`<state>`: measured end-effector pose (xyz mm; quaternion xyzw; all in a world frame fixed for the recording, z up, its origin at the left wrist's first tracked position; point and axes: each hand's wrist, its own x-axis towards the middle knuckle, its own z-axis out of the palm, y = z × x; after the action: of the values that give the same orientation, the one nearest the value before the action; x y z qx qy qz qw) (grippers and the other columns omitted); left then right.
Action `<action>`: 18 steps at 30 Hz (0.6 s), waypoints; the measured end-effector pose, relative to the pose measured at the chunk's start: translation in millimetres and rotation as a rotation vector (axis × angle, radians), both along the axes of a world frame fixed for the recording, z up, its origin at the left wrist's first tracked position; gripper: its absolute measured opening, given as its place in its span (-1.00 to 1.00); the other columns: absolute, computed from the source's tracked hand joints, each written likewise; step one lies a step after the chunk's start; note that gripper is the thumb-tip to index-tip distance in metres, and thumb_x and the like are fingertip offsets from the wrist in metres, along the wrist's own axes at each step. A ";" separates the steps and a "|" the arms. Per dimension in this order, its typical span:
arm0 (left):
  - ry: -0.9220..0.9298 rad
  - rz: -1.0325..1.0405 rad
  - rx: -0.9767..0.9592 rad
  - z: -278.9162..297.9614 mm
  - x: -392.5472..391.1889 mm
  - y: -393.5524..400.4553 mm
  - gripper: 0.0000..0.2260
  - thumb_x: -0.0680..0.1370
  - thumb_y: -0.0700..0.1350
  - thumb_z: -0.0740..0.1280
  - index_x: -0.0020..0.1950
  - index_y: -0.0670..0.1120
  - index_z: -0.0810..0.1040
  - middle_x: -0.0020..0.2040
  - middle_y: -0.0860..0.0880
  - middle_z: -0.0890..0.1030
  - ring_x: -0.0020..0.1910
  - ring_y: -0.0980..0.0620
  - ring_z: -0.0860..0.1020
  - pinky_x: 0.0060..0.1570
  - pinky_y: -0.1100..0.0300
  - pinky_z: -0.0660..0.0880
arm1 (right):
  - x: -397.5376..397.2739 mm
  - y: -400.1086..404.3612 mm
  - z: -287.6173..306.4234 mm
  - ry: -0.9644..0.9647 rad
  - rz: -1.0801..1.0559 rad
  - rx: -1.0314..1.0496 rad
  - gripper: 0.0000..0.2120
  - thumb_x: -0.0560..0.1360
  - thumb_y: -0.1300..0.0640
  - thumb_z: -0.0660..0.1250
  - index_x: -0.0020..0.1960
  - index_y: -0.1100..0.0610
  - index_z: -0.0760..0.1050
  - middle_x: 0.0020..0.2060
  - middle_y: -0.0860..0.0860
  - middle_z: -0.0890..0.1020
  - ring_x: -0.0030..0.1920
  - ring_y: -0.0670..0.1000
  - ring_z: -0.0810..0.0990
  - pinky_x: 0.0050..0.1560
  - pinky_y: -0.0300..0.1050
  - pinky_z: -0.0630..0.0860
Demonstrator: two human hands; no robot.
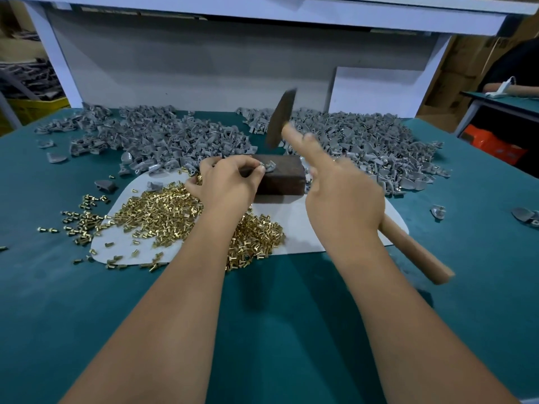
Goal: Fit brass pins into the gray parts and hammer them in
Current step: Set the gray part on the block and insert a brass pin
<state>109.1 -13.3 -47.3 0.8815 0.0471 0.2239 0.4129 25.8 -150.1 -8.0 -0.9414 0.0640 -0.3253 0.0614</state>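
My left hand (230,182) pinches a small gray part (269,166) on top of a dark metal block (281,177). My right hand (341,193) grips a wooden-handled hammer (414,247), index finger stretched along the handle. The blurred hammer head (281,118) is raised above the block. A heap of brass pins (163,214) lies on a white sheet (297,228) under my left wrist. Whether a pin sits in the held part is too small to tell.
Two big piles of gray parts (163,135) (364,141) fill the back of the green table (277,316). Loose parts lie at the right edge (525,215). A white shelf frame (204,68) stands behind. Another person's arm (513,88) rests on a bench at far right.
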 end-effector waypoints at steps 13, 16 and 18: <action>-0.003 -0.011 -0.008 0.5 -0.6 0.1 -0.83 0.49 0.19 0.42 -0.30 0.30 0.52 -0.10 0.29 0.51 0.38 0.13 0.21 0.25 -0.06 -0.01 | 3.9 -3.3 0.7 0.041 0.017 0.004 -0.42 0.57 0.17 0.21 0.46 -0.28 0.13 -0.24 0.01 0.39 -0.35 0.06 0.34 -0.41 -0.15 0.18; -0.016 -0.016 -0.038 -0.4 -0.2 -0.2 -0.84 0.48 0.19 0.44 -0.28 0.30 0.54 -0.21 0.34 0.44 0.35 0.13 0.21 0.14 0.04 -0.02 | 7.3 -3.6 0.6 0.102 0.008 -0.015 -0.43 0.57 0.16 0.20 0.44 -0.30 0.12 -0.24 0.02 0.41 -0.35 0.07 0.35 -0.42 -0.13 0.18; -0.009 -0.007 -0.030 -1.0 1.0 -0.9 -0.81 0.47 0.18 0.44 -0.32 0.31 0.52 -0.21 0.31 0.44 0.36 0.12 0.20 0.24 -0.04 0.01 | 4.8 -4.6 0.1 0.002 -0.011 0.009 -0.42 0.55 0.17 0.24 0.45 -0.25 0.17 -0.27 0.02 0.40 -0.39 0.05 0.33 -0.46 -0.19 0.06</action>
<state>110.1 -14.2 -48.3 0.8744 0.0458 0.2257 0.4270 30.6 -154.8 -7.8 -0.9411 0.0707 -0.3245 0.0636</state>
